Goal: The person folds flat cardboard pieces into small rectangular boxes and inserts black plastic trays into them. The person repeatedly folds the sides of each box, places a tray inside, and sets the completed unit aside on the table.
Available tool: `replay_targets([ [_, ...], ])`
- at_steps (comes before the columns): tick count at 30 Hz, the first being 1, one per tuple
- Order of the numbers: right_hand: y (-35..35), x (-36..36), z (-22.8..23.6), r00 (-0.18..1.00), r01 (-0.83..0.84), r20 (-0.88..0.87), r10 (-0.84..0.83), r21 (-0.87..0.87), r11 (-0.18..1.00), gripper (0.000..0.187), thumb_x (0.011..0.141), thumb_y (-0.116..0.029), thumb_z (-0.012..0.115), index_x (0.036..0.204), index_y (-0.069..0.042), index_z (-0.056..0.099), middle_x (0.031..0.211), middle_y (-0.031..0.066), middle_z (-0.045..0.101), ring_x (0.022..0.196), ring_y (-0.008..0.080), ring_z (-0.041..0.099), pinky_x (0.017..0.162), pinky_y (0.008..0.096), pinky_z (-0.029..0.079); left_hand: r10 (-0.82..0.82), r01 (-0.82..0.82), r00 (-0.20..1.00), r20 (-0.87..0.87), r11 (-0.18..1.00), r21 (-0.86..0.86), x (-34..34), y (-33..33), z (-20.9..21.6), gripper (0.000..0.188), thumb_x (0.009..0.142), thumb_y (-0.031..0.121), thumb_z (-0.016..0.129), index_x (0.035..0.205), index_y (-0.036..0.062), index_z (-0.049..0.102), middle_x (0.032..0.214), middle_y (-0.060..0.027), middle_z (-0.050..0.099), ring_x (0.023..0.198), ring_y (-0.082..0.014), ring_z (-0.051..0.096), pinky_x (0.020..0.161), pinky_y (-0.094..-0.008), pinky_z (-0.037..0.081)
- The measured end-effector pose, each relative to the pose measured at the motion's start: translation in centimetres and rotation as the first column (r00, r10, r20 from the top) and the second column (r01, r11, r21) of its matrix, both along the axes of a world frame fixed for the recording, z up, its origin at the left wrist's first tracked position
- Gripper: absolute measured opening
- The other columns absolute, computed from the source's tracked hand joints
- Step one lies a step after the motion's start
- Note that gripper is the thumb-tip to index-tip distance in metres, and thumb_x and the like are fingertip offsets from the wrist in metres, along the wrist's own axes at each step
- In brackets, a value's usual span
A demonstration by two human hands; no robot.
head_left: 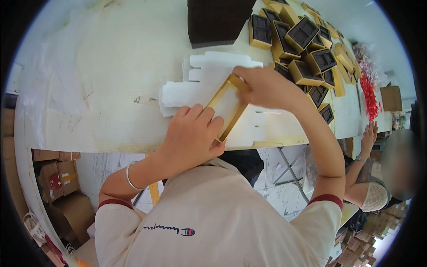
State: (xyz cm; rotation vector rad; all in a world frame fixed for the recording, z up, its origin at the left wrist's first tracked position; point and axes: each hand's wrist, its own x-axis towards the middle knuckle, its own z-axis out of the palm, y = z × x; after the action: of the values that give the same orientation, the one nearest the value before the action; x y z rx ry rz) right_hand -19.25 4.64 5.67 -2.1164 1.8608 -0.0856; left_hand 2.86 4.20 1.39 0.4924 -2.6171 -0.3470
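Observation:
A small rectangular box with gold walls is held slanted over the table, its inside pale. My left hand grips the box's near end, fingers curled over the left wall and thumb at the near corner. My right hand is closed on the far end, its fingers at the right corner and partly blurred. Beneath the box lie flat white die-cut card blanks with tabs and notches, partly hidden by the box and my hands.
A tall dark stack stands beyond the blanks. Gold boxes with black inserts are heaped at the far right. Further right are red shreds and another person's hand. Clear plastic sheeting covers the left; cartons stand below.

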Motion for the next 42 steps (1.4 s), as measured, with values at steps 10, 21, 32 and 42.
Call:
replay_targets([
  [10,-0.1,0.5,1.4,0.996,0.066,-0.06,-0.06,0.093,0.994,0.03,0.08,-0.012,0.065,0.106,-0.002,0.053,0.077,0.0178,0.064,0.079,0.0374,0.062,0.07,0.0449,0.048,0.018,-0.019,0.999,0.05,0.999,0.026,0.1,0.2,0.4,0.032,0.065,0.024,0.073,0.089,0.0074,0.061,0.084,-0.0063,0.052,0.081,-0.0237,0.052,0.071,-0.0353,0.042],
  [21,-10.8,-5.8,7.5,0.913,-0.314,-0.403,0.067,-0.586,0.747,0.01,0.079,-0.012,0.071,0.081,-0.003,0.066,0.087,0.0126,0.065,0.092,0.0318,0.059,0.084,0.0451,0.042,-0.082,0.071,0.995,0.05,0.979,0.192,1.4,-2.6,2.1,0.042,0.067,0.01,0.07,0.104,0.0059,0.049,0.096,-0.0123,0.054,0.096,-0.0306,0.057,0.093,-0.0449,0.042],
  [32,-11.8,-7.3,10.7,0.982,-0.006,0.134,0.136,-0.688,0.726,0.018,0.083,-0.018,0.071,0.076,-0.002,0.066,0.075,0.0152,0.063,0.077,0.0267,0.059,0.073,0.0367,0.046,-0.11,0.111,0.992,0.064,0.994,-0.019,0.7,-3.4,2.0,0.05,0.07,0.035,0.079,0.105,0.01,0.055,0.106,-0.0099,0.058,0.112,-0.0295,0.053,0.112,-0.0612,0.016],
  [42,5.4,-3.9,7.1,0.733,0.44,0.438,-0.52,0.277,0.854,0.041,0.089,-0.037,0.066,0.117,-0.006,0.066,0.121,0.0077,0.06,0.115,0.0155,0.054,0.1,0.029,0.04,0.015,0.008,0.997,-0.071,0.949,0.316,1.7,-3.1,0.6,0.071,0.071,0.019,0.079,0.132,0.0088,0.045,0.121,-0.0122,0.055,0.116,-0.0326,0.049,0.105,-0.0455,0.034],
])
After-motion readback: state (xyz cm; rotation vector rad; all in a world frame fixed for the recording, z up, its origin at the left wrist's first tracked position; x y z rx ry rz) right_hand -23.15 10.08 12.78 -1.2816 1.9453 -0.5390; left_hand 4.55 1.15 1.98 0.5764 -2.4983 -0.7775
